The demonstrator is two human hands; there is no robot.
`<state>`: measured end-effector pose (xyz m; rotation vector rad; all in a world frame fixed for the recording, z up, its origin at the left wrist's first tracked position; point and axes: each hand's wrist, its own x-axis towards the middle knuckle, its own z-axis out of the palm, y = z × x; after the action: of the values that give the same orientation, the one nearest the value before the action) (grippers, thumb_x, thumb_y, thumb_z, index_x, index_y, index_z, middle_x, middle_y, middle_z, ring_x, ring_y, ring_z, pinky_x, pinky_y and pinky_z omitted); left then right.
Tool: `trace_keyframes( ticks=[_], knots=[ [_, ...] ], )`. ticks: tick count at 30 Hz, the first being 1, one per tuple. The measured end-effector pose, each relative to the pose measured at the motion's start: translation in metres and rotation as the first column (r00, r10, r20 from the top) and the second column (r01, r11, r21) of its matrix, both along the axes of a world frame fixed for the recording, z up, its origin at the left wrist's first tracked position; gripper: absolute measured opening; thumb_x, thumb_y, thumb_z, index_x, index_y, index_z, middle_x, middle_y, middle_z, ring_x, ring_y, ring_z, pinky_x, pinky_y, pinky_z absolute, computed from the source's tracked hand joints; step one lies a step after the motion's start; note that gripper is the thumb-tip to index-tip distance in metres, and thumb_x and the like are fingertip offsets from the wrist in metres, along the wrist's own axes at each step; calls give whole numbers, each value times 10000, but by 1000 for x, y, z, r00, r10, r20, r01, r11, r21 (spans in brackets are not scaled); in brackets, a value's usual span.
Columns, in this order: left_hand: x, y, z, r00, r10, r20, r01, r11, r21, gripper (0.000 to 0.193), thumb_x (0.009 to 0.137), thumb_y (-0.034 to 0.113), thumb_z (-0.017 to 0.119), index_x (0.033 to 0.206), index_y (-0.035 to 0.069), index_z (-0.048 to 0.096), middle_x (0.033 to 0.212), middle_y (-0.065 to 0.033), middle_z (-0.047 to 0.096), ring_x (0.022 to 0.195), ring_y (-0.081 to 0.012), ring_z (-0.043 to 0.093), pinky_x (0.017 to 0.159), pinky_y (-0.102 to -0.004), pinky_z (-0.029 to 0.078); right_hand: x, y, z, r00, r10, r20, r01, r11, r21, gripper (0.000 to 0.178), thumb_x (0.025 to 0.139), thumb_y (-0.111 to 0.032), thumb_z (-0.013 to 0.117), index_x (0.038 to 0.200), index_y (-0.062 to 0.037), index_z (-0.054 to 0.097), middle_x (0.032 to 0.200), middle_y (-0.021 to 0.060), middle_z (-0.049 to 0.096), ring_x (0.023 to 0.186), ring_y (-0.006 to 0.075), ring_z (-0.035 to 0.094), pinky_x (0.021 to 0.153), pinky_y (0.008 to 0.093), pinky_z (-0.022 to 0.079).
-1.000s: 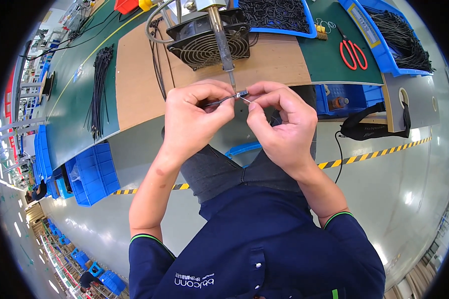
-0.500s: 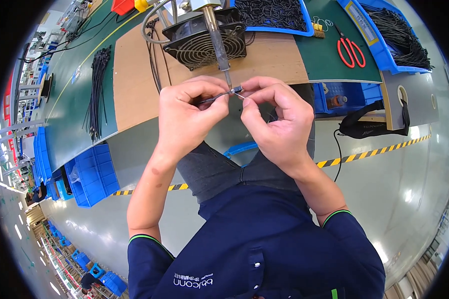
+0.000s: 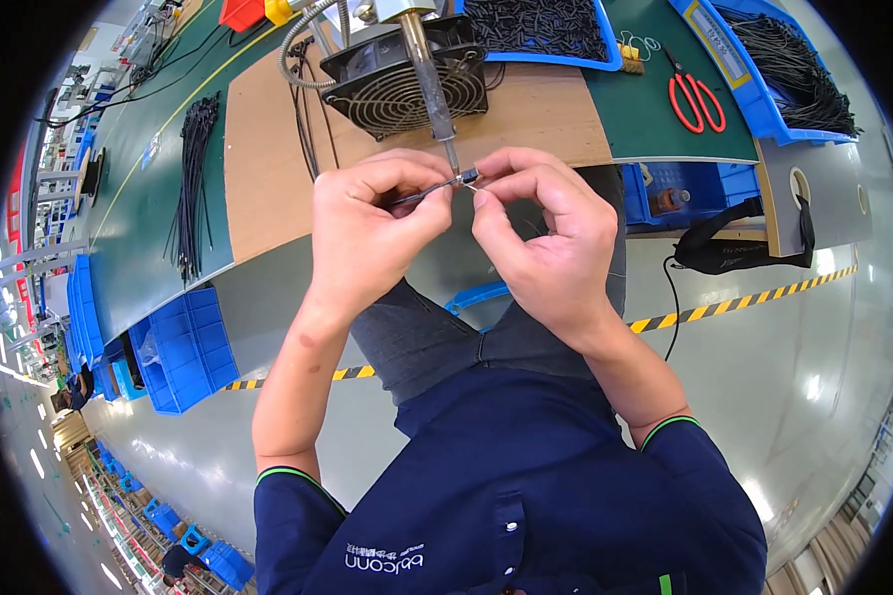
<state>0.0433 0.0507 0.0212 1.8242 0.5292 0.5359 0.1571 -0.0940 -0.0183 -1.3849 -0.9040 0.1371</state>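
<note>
My left hand (image 3: 372, 228) is closed, thumb against fingers, on a thin black cable (image 3: 407, 199). The cable's end meets a small black connector (image 3: 469, 176) with a metal part. My right hand (image 3: 558, 233) pinches that connector at its fingertips; a thin silvery wire (image 3: 473, 187), like solder, runs from beside its thumb to the same joint. Just above comes down the tip of a fixed soldering iron (image 3: 431, 89), touching or very near the joint; the fingers make this hard to tell.
Behind the iron stands a black fan (image 3: 407, 84) on a brown board (image 3: 268, 169). Farther right are a blue tray (image 3: 610, 50) of small black parts, red-handled cutters (image 3: 698, 102) and a blue bin (image 3: 769, 119) of cables. A cable bundle (image 3: 193, 183) lies at left.
Both hands have shifted slightly left, the right one more, bringing its thumb closer to the joint. Both grips stay as they were.
</note>
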Motion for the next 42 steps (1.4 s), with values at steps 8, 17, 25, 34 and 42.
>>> trace_keyframes(
  ticks=[8,17,25,34,42],
  knots=[
    [1,0,0,1000,-1,-16,2,1000,6,94,848,-14,747,911,-67,792,961,-57,789,743,-25,614,650,-196,475,0,0,1,999,-23,31,24,1000,-9,91,835,101,769,905,48,747,1105,146,761,973,183,738,850,294,578],
    [-4,-2,-4,996,-26,-83,28,999,18,103,850,-8,751,921,-72,787,958,-56,790,746,-39,622,652,-209,483,-2,-3,-7,998,-44,50,43,999,11,104,798,59,781,841,15,697,1018,147,769,868,253,777,772,325,605],
    [-11,-10,-14,988,-65,-142,66,998,2,108,860,-3,751,935,-73,783,961,-55,792,742,-46,610,651,-220,496,-8,-17,-14,999,-18,31,20,997,-68,100,804,47,779,857,22,698,1047,160,767,885,261,777,788,334,608],
    [-12,-15,-21,990,-77,-122,65,993,-94,83,859,-64,742,928,-77,787,1000,-72,793,760,-38,616,652,-204,481,-7,-27,-2,999,23,-32,-26,993,-111,71,827,80,759,868,33,727,1051,156,772,937,218,763,850,320,592],
    [-24,-19,-35,997,-26,-75,30,998,57,77,821,-2,741,883,-21,782,872,-44,765,745,-66,631,683,-231,490,-15,-37,-2,982,96,-162,-118,985,-130,81,848,-3,792,852,2,711,1024,156,768,949,294,774,857,374,603]
  ],
)
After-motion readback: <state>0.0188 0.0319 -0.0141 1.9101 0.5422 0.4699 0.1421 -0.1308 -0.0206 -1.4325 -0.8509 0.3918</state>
